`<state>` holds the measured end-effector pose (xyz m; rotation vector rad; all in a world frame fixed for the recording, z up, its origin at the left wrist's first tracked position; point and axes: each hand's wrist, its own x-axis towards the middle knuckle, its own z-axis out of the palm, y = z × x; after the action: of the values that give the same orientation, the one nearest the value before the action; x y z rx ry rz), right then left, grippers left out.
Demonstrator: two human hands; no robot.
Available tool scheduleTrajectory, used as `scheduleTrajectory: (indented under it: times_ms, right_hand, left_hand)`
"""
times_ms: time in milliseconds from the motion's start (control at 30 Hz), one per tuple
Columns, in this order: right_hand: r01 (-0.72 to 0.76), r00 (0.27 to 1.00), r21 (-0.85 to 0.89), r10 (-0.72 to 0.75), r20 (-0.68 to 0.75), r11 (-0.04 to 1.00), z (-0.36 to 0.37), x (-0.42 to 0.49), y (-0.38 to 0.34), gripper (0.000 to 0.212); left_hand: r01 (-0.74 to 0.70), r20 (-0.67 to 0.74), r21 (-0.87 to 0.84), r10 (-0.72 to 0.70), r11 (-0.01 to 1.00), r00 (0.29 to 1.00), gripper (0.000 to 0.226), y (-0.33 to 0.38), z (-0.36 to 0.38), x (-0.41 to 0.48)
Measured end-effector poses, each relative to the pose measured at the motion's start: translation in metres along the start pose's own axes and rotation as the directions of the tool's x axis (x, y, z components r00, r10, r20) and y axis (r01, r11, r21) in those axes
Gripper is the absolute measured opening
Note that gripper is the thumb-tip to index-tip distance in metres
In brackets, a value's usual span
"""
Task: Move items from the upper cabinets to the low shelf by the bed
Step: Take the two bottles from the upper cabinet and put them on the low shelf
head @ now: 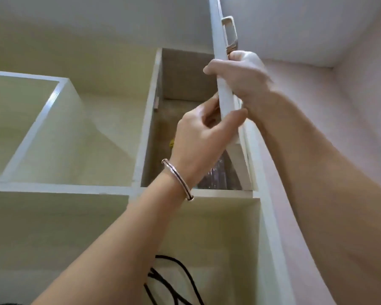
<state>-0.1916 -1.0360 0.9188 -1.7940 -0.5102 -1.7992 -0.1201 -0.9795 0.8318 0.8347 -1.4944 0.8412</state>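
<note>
I look up at a white upper cabinet whose door stands swung out, seen edge-on. My right hand is wrapped around the door's edge just below its handle. Lower on the same edge, my left hand, a silver bangle on its wrist, pinches the door between thumb and fingers. Inside the cabinet I see a clear plastic-wrapped item at the bottom and a small yellow bit; most of the inside is hidden by my hands.
An open white cubby lies to the left. Below the cabinet is an open shelf compartment with black cables hanging in it. A pale pink wall runs along the right, with the ceiling above.
</note>
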Motion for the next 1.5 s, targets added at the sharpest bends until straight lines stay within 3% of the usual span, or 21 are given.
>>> scheduleTrajectory:
  times_ms: [167, 300, 400, 633, 767, 833, 933, 1067, 1167, 1233, 1300, 1367, 1400, 1433, 1500]
  right_hand:
    - [0.000, 0.994, -0.131, -0.014, -0.108, 0.991, -0.072, -0.017, 0.004, 0.014]
    - [-0.012, 0.985, -0.272, -0.035, -0.167, 0.962, -0.106, -0.030, 0.013, 0.034]
    - [-0.026, 0.991, -0.273, -0.011, -0.135, 0.962, -0.120, -0.035, 0.018, 0.011]
    - [-0.014, 0.985, -0.199, -0.021, -0.174, 0.980, -0.127, -0.034, 0.027, 0.007]
    - [-0.044, 0.983, -0.027, 0.038, -0.180, 0.999, -0.134, -0.034, 0.033, 0.022]
    - [-0.050, 0.985, -0.036, 0.043, -0.169, 0.998, -0.137, -0.035, 0.031, 0.019]
    - [-0.071, 0.986, -0.156, 0.045, -0.161, 0.985, -0.132, -0.033, 0.024, 0.015]
    - [-0.092, 0.985, -0.358, 0.032, -0.169, 0.929, -0.117, -0.032, 0.018, 0.044]
    - [-0.101, 0.985, -0.429, 0.028, -0.173, 0.898, -0.108, -0.038, 0.013, 0.041]
    - [-0.053, 0.988, -0.506, -0.029, -0.153, 0.861, -0.104, -0.043, 0.011, 0.052]
    - [0.015, 0.989, -0.674, -0.111, -0.100, 0.738, -0.098, -0.048, 0.006, 0.061]
    - [0.109, 0.983, -0.816, -0.184, 0.004, 0.567, -0.090, -0.053, -0.002, 0.054]
    - [0.152, 0.976, -0.835, -0.211, 0.043, 0.529, -0.084, -0.056, -0.006, 0.048]
    - [0.186, 0.969, -0.830, -0.239, 0.066, 0.525, -0.077, -0.060, -0.009, 0.043]
    - [0.242, 0.955, -0.776, -0.285, 0.083, 0.583, -0.063, -0.067, -0.011, 0.039]
  left_hand:
    - [-0.002, 0.108, -0.037, 0.006, 0.999, 0.994, 0.076, 0.012, 0.067, 0.003]
    - [0.014, 0.127, -0.070, -0.005, 0.997, 0.992, 0.085, 0.014, 0.101, 0.001]
    - [0.021, 0.158, -0.063, -0.010, 0.998, 0.987, 0.078, 0.017, 0.113, 0.000]
    - [0.009, 0.186, -0.027, -0.003, 1.000, 0.983, 0.074, 0.015, 0.129, 0.004]
    - [0.037, 0.228, 0.008, -0.038, 0.999, 0.973, 0.066, 0.016, 0.142, 0.005]
    - [0.048, 0.243, 0.013, -0.049, 0.999, 0.969, 0.065, 0.017, 0.144, 0.005]
    - [0.051, 0.209, -0.009, -0.048, 0.999, 0.977, 0.069, 0.015, 0.139, 0.004]
    - [0.043, 0.150, -0.069, -0.033, 0.997, 0.988, 0.072, 0.020, 0.127, -0.002]
    - [0.031, 0.130, -0.059, -0.023, 0.998, 0.991, 0.071, 0.020, 0.117, -0.003]
    - [0.042, 0.133, -0.025, -0.038, 0.999, 0.990, 0.065, 0.016, 0.109, -0.004]
    - [0.046, 0.187, -0.052, -0.035, 0.998, 0.982, 0.060, 0.013, 0.099, -0.005]
    - [0.060, 0.264, -0.070, -0.040, 0.996, 0.964, 0.059, 0.011, 0.088, -0.008]
    - [0.085, 0.302, -0.059, -0.063, 0.995, 0.951, 0.059, 0.007, 0.082, -0.008]
    - [0.110, 0.326, -0.019, -0.098, 0.994, 0.940, 0.057, 0.003, 0.076, -0.010]
    - [0.128, 0.322, 0.130, -0.164, 0.983, 0.932, 0.028, -0.010, 0.061, -0.018]
